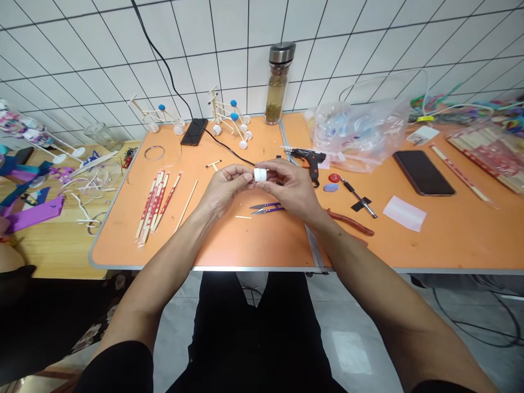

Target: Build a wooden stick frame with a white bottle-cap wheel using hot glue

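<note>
Nearest, the front edge of an orange desk (245, 248) is being faced by black-trousered legs (249, 344). At the left, wrapped chopsticks (154, 203) are being kept in a loose row, with one bare stick (186, 205) lying just beside the left forearm. A short stick piece (243, 217) is being left on the orange surface near purple-handled snips (273, 209), whose far end is being covered by the right hand. Red-handled pliers (350, 221) are being partly hidden by the right forearm.

Above the middle of the desk, a small white cylinder (260, 174) is being gripped by both hands: its left side is being pinched by the left hand (231, 185), its right side by the right hand (290, 180), thumbs and fingers being drawn closed around it.

To the right, a pink sheet (405, 213), a slim metal tool (358, 197) lying across black tape and a dark phone (423, 173) are being displayed. Beyond the right hand, a black glue gun (313, 160) is being rested near a clear plastic bag (360, 134).

Farthest back, another phone (194, 132) is being flanked by stick models (229, 115) with blue balls and white wheels, while a lidded bottle (276, 90) is being stood upright before the tiled wall (229, 38).
</note>
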`<state>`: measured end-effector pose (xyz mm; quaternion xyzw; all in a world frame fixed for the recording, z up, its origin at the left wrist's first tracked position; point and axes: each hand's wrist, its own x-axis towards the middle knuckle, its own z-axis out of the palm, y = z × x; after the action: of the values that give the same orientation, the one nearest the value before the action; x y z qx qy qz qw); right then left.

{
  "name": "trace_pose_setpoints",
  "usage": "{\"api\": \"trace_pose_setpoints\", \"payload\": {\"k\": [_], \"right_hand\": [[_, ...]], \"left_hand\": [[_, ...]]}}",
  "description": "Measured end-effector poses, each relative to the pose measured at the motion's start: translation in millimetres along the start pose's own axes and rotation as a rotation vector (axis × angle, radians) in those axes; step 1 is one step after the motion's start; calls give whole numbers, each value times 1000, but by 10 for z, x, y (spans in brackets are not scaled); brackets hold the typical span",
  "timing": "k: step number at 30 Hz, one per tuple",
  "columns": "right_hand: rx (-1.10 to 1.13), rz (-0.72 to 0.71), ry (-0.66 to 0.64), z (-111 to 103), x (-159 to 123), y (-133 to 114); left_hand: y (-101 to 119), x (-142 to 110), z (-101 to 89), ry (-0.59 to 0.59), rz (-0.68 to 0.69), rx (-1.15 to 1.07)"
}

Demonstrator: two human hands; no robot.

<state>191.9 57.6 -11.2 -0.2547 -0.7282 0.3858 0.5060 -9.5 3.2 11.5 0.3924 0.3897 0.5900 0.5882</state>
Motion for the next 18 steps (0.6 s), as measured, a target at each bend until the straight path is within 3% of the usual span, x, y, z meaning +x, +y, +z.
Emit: {"api": "trace_pose_setpoints", "payload": {"k": [8, 18], "right_hand": [[197, 172, -22, 46, -6, 81], [89, 169, -18, 46, 4, -32]], "left_hand": [[4, -8, -35, 13, -101, -45], [50, -41, 37, 49, -302, -245]]}}
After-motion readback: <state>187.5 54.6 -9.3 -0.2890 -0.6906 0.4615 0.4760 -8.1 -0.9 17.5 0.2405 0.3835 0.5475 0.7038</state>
